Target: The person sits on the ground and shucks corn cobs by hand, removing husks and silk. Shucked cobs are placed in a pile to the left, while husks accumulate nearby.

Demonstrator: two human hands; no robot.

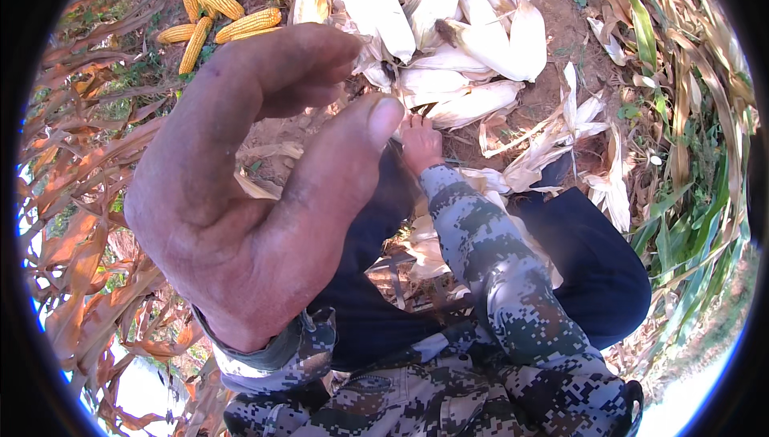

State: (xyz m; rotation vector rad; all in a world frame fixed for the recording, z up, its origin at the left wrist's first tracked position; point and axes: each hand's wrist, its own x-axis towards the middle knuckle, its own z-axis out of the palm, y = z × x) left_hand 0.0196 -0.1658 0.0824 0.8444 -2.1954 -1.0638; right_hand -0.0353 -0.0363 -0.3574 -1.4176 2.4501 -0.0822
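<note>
Close to the camera, my left hand is raised with fingers curled and a bare gap between thumb and fingertips. Nothing shows in it. Farther down, my right hand reaches to the near edge of a pile of corn ears in pale husks. Its fingertips are beside a husked ear lying on the soil; whether they grip anything is hard to make out. Bare yellow corn cobs lie in a loose heap at the upper left, beyond my left hand.
Torn dry husks are strewn over the brown soil to the right. Dry corn stalks and leaves stand along the left, and greener leaves line the right. My bent knee in dark trousers is beside my right sleeve.
</note>
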